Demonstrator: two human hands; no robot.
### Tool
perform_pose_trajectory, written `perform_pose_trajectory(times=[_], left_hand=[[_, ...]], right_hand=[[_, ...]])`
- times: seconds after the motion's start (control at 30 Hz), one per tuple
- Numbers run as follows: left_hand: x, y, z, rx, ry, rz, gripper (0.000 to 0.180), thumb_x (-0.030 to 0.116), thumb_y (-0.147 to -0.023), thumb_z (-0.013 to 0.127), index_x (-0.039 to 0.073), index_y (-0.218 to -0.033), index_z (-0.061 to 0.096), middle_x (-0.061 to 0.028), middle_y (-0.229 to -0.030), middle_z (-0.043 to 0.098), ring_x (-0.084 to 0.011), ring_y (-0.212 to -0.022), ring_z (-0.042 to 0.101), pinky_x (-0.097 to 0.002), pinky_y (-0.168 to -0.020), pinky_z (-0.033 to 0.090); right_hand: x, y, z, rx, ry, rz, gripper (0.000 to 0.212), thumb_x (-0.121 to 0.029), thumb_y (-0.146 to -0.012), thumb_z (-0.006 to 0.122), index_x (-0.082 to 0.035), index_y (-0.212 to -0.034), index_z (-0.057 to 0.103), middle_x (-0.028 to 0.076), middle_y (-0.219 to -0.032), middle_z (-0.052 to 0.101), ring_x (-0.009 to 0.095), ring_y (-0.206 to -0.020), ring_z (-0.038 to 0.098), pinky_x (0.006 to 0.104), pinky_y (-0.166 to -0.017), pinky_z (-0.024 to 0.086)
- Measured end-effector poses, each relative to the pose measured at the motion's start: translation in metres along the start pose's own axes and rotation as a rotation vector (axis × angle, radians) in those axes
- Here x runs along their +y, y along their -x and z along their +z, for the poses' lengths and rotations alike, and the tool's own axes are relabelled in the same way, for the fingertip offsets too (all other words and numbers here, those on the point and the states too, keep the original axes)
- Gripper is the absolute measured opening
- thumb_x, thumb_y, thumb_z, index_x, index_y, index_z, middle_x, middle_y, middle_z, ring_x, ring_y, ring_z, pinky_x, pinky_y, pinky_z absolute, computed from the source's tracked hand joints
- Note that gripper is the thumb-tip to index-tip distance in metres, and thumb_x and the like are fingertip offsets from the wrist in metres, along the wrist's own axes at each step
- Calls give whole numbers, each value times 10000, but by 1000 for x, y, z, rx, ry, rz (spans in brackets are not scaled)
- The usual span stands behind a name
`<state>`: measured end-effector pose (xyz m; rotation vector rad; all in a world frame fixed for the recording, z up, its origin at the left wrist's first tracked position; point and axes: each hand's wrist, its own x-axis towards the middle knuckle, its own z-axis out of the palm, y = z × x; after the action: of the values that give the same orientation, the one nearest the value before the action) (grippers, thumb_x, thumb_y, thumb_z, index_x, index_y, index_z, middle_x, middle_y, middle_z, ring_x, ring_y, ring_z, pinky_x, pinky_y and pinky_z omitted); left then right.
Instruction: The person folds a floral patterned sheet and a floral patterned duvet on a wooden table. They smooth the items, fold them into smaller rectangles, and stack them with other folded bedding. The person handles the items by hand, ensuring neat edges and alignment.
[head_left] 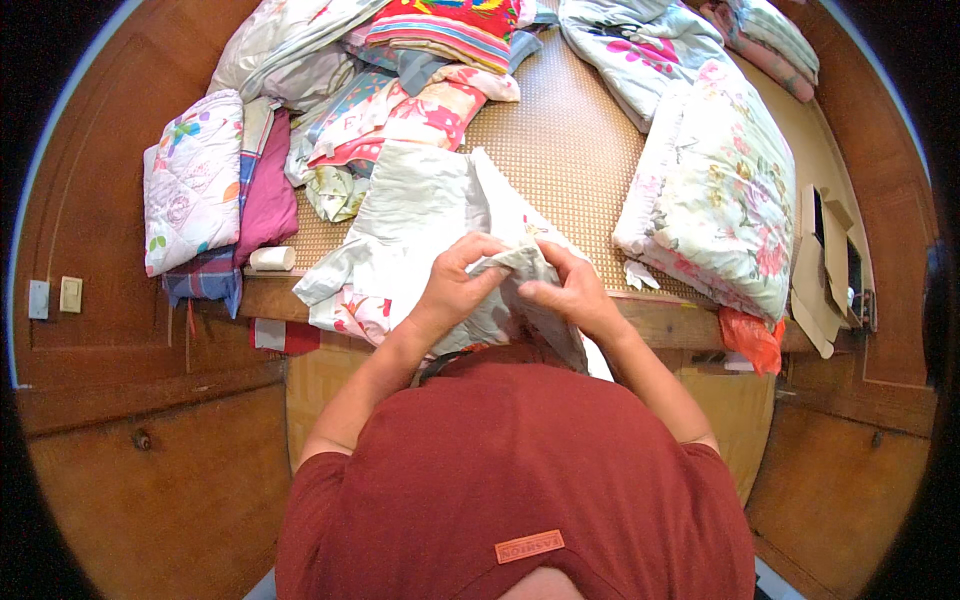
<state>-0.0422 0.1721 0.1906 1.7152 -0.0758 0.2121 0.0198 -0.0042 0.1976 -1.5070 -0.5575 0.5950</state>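
Note:
A white cloth point(415, 205) with some red flower print lies over the front edge of the bed, spread toward me and hanging down at my front. My left hand point(456, 288) pinches a gathered bit of it between thumb and fingers. On the other side of the same fold, my right hand point(572, 292) grips the cloth with thumb and forefinger. Both hands are close together, with the bunched fabric point(520, 262) raised between them. Whether the cloth is a cover or a single sheet I cannot tell.
A woven mat point(560, 125) covers the bed. Folded floral quilts point(725, 190) lie at the right, beside an opened cardboard box point(825, 265). A quilted bundle point(193, 185), red floral bedding point(425, 115) and a small white roll point(272, 259) sit at the left. An orange plastic bag point(752, 340) hangs over the edge.

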Motion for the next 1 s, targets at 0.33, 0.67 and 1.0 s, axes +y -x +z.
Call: perform_pose_trajectory(times=[0.33, 0.67, 1.0], left_hand=[[11, -26, -4, -67, -401, 369, 463, 47, -578, 647, 95, -1029, 553, -101, -1052, 549, -283, -1013, 499, -370, -887, 380], [-63, -29, -17, -212, -596, 272, 331, 51, -638, 619, 175, -944, 601, -21, -904, 592, -243, -900, 543, -380, -803, 400], [-41, -58, -61, -214, -108, -127, 318, -56, -659, 464, 57, -899, 638, -84, -839, 627, -167, -818, 584, -265, -758, 442]], right_hand=[[-87, 40, -79, 151, 482, -326, 194, -84, -709, 582, 35, -862, 593, 89, -822, 593, 186, -768, 551, 289, -697, 430], [-127, 82, -148, -224, -179, -983, 219, -237, -855, 544, -29, -919, 564, 99, -679, 548, 180, -560, 534, 334, -561, 476], [-109, 80, -127, -760, -536, -624, 107, -128, -805, 599, -60, -886, 591, 125, -826, 599, 225, -671, 570, 396, -608, 464]])
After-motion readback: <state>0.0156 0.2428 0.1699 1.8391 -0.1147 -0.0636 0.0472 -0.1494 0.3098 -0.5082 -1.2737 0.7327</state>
